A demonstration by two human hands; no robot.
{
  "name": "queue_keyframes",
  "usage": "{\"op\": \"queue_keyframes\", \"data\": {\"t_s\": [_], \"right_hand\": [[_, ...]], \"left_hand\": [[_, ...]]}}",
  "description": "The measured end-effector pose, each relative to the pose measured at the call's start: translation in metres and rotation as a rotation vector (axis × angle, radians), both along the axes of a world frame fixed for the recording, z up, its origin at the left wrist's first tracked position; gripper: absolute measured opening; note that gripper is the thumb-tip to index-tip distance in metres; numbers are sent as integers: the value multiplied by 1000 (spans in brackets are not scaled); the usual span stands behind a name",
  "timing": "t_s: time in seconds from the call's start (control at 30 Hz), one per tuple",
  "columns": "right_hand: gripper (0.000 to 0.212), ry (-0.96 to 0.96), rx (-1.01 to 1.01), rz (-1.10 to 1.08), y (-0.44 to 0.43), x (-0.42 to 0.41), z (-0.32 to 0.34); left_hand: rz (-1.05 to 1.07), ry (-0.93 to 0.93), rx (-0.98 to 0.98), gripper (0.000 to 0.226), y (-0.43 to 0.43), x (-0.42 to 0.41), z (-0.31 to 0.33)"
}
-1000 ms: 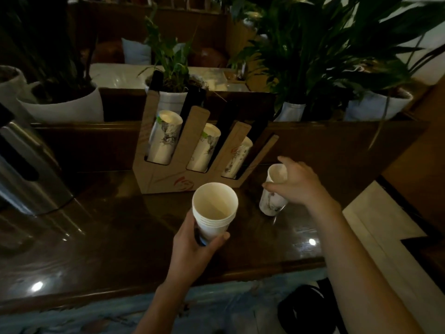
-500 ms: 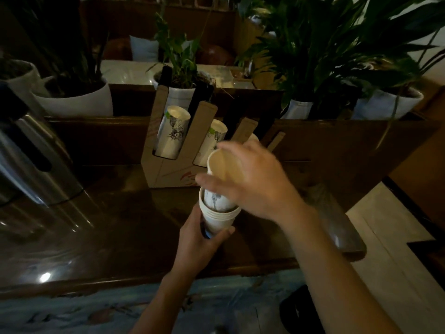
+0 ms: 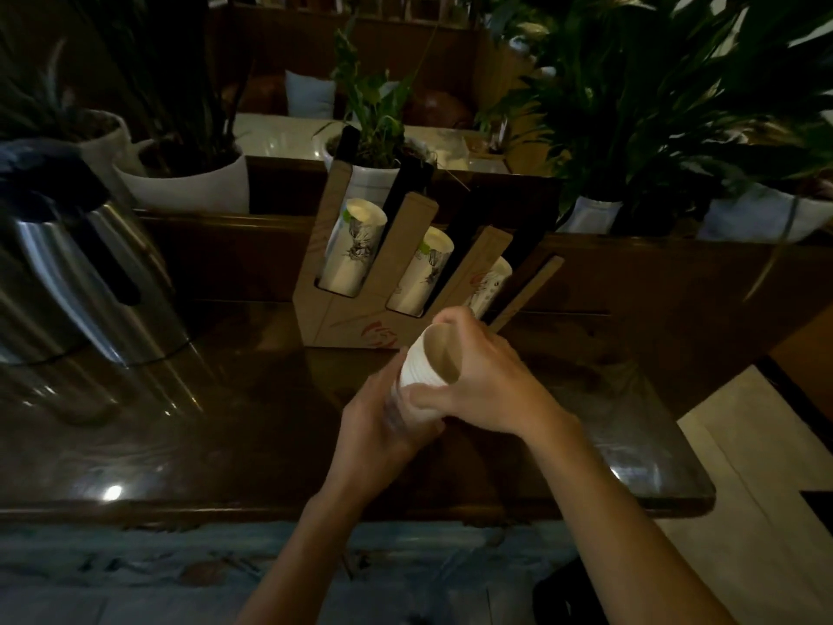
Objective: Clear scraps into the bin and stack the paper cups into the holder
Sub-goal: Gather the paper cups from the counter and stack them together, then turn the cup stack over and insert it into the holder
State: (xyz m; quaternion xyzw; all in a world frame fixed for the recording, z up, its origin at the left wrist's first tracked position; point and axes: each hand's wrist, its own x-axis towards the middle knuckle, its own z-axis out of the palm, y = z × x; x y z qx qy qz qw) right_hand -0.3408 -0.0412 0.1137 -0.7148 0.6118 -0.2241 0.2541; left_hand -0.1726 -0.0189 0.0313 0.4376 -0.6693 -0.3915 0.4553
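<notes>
Both hands hold one stack of white paper cups point(image 3: 426, 363) above the dark wooden counter point(image 3: 225, 421), its mouth tilted toward the right. My left hand point(image 3: 383, 426) grips the stack's lower part from below. My right hand point(image 3: 487, 385) wraps its rim end from the right. Just behind stands the cardboard cup holder point(image 3: 356, 318) with slanted slots. Three of its slots hold printed paper cup stacks point(image 3: 356, 245), and the rightmost slot looks empty.
A steel thermos jug point(image 3: 85, 281) with a black handle stands on the counter's left. Potted plants in white pots point(image 3: 189, 182) line the ledge behind. The counter's right end point(image 3: 694, 493) drops to a pale floor. A dark object point(image 3: 568, 593) lies on the floor below.
My right hand picked up the single cup from the counter, carried it left and pushed it into the stack in my left hand. Both hands now grip the stack, nearer the holder.
</notes>
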Motion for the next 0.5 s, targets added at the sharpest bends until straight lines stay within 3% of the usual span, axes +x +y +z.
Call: {"op": "queue_keyframes", "data": {"t_s": [0.1,0.2,0.27,0.37,0.4,0.5], "right_hand": [[69,-395,-14,-157,-1,-8,-12],[53,-757,25,-336,0,-10,-31],[51,-891,46,-381,3,-7,-44],[60,-1065,97,-349,9,3,-56],[62,-1100,106,-343,11,7,-58],[67,-1160,150,-344,14,12,-64]], "left_hand": [[234,-197,-237,69,6,3,8],[335,-207,-384,35,22,-5,6],[281,-89,-137,26,30,-12,8],[101,309,513,49,31,-23,13],[80,452,599,51,30,-25,12],[83,734,582,59,25,-30,9]]}}
